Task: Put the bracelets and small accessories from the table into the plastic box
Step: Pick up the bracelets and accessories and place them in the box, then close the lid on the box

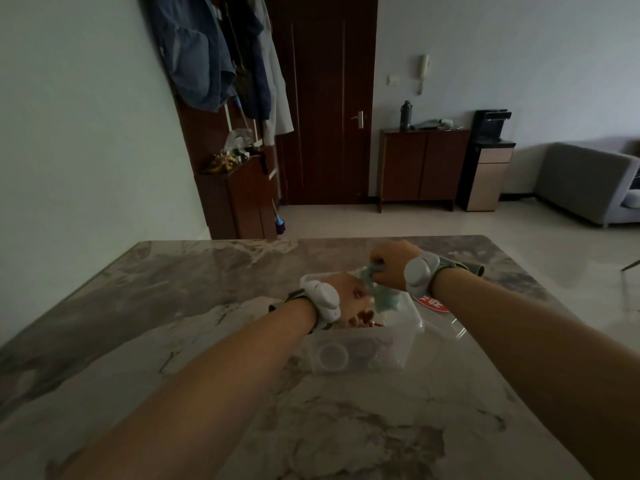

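We see the clear plastic box (363, 344) sitting near the middle of the marble table (173, 306), with reddish-brown beads (362, 320) inside it. Over its opening our left hand (346, 292) pinches a pale green accessory (388, 299), perhaps soft fabric. Farther out, our right hand (391, 263) is clenched around its upper end.
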Motion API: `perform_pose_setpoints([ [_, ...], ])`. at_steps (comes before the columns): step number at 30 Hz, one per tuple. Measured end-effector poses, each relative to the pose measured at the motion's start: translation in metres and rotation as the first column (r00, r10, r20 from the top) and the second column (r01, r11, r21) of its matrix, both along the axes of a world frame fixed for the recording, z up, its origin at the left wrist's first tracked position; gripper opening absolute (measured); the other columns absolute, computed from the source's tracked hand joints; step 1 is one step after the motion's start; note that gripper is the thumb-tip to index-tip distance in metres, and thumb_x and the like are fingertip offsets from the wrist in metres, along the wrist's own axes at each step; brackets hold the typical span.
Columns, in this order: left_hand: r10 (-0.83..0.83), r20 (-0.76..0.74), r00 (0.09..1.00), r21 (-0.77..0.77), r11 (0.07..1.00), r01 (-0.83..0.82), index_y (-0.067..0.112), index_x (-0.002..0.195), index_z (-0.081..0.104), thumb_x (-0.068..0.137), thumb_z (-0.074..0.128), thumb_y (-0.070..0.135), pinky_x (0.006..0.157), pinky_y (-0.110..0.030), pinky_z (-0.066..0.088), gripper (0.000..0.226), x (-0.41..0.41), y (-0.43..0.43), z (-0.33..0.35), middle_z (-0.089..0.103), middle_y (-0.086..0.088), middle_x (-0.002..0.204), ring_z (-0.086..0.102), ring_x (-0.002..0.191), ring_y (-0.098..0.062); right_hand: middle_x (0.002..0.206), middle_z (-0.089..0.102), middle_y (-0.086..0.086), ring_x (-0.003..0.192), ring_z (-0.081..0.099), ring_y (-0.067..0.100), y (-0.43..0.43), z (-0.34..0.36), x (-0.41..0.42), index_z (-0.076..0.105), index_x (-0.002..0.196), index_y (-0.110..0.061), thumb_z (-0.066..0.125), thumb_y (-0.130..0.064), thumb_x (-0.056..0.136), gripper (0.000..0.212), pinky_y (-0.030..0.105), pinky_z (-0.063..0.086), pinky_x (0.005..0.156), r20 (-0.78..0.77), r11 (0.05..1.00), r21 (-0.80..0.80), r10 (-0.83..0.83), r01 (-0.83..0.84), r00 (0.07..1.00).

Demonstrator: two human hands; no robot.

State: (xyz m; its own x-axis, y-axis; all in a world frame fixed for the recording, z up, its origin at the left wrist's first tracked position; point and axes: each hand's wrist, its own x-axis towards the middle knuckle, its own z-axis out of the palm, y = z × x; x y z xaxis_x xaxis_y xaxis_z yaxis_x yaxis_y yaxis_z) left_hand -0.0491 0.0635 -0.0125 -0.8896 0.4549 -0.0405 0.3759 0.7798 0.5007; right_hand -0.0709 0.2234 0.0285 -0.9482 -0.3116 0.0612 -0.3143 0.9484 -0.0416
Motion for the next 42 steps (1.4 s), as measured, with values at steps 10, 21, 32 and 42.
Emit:
perform_pose_setpoints([
  [10,0.125,-0.01,0.992,0.034,0.992,-0.124,-0.001,0.103,0.07,0.101,0.038,0.018,0.075,-0.036,0.06,0.037,-0.012,-0.011,0.001,0.076,-0.014,0.094,0.07,0.07,-0.026,0.095,0.068,0.002,0.083,0.065,0.022,-0.004,-0.014,-0.007,0.062,0.093,-0.019,0.061,-0.023,0.087,0.008,0.034,0.056,0.073,-0.004,1.0,-0.005,0.022,-0.022,1.0],
  [21,0.14,-0.111,0.984,-0.105,0.983,-0.152,0.008,0.098,0.072,0.096,0.044,0.019,0.086,-0.04,0.057,0.03,-0.019,-0.013,-0.006,0.076,-0.011,0.097,0.07,0.087,-0.029,0.084,0.075,0.003,0.058,0.07,0.014,-0.004,-0.016,-0.002,0.072,0.093,-0.013,0.05,-0.034,0.097,0.03,0.027,0.059,0.058,0.101,0.987,-0.16,0.024,-0.008,0.995],
  [32,0.095,-0.177,0.98,0.013,0.995,-0.095,-0.001,0.089,0.067,0.097,0.042,0.02,0.076,-0.043,0.059,0.033,-0.029,0.041,0.023,0.074,-0.017,0.09,0.07,0.082,-0.035,0.088,0.072,0.001,0.08,0.068,0.02,0.051,-0.014,-0.004,0.071,0.09,-0.018,0.052,-0.027,0.093,0.021,0.037,0.058,0.078,0.009,0.974,-0.204,-0.095,0.095,0.995],
  [42,0.07,-0.215,0.974,-0.015,0.997,-0.075,0.007,0.093,0.061,0.099,0.04,0.014,0.069,-0.029,0.04,0.023,-0.064,0.133,0.015,0.062,-0.016,0.094,0.053,0.074,-0.022,0.089,0.07,0.001,0.08,0.068,0.025,0.146,-0.064,-0.004,0.063,0.079,-0.029,0.053,-0.03,0.086,0.013,0.037,0.058,0.072,0.07,0.896,-0.253,-0.36,0.366,0.93],
])
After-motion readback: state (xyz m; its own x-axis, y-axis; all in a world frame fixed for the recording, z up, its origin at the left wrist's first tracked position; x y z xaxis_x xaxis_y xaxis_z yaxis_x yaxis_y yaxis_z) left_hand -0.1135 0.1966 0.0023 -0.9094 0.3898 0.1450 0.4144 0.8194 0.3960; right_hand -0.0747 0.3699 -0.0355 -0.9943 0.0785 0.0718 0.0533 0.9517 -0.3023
